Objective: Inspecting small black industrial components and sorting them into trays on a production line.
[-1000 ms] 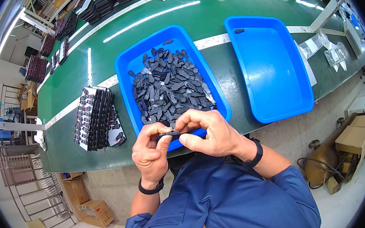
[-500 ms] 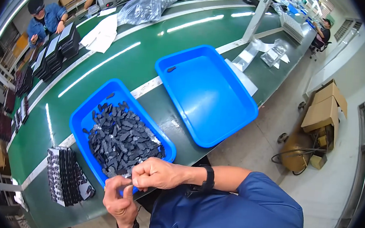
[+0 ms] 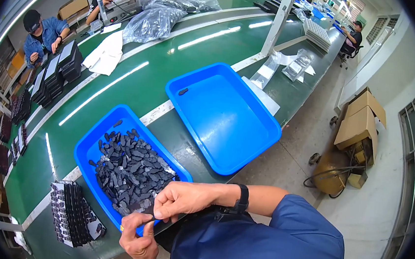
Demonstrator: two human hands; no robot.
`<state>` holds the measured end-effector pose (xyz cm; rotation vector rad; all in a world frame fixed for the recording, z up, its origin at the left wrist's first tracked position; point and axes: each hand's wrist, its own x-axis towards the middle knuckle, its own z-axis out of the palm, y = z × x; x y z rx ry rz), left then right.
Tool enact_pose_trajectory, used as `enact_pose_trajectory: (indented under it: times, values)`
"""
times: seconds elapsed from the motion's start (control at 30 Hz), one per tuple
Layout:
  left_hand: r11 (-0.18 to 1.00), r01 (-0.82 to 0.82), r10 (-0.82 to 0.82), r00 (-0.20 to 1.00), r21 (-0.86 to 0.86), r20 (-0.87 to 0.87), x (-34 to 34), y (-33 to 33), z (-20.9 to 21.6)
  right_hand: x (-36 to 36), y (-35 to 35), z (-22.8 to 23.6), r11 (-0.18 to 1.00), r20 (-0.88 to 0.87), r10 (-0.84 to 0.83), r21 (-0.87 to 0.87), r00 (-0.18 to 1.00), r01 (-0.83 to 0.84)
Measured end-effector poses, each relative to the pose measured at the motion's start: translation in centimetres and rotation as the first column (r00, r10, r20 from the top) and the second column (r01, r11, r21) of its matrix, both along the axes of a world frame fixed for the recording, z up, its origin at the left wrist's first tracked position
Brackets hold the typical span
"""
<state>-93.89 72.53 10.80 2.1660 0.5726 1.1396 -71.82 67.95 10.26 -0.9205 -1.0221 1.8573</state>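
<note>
Left hand point(image 3: 138, 243), right hand point(image 3: 184, 199) pinching small dark piece point(image 3: 152, 219) by fuller blue tray point(image 3: 86, 150).

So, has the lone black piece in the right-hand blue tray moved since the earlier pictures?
No: the lone black piece sits by the same corner of the right-hand blue tray.

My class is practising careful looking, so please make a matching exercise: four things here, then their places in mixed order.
Things
1. Heaped dark pieces
2. Lone dark piece
3. Cardboard box
4. Person's hands, left and right

Places
A. Beyond the right edge of the green table
B. Close together at the left tray's near end
C. Inside the right blue tray
D. Inside the left blue tray

Pairs: 1-D, 2-C, 3-A, 4-B
</note>
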Motion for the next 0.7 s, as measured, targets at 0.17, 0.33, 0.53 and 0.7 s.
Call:
enact_pose_trajectory:
  times: [0.17,0.33,0.53,0.7]
  values:
    - [0.997,0.081,-0.081,0.996,-0.007,0.049,1.1,-0.1,-0.2,1.5,-0.5,1.4,0.995,0.073,0.096,0.001,0.993,-0.096]
    - [0.993,0.115,-0.116,0.992,0.029,0.054,1.4,-1.0,-0.2,2.7,-0.9,1.5,0.987,0.185,0.155,0.02,0.97,-0.162]
    - [0.979,0.196,-0.199,0.977,0.048,0.071,2.5,-1.1,-0.4,3.6,-1.9,3.0,0.981,0.269,0.153,0.079,0.951,-0.18]
    - [0.974,0.115,-0.099,0.991,-0.196,0.086,4.2,-1.7,1.2,4.1,-1.7,4.1,0.975,0.441,0.089,0.146,0.893,-0.17]
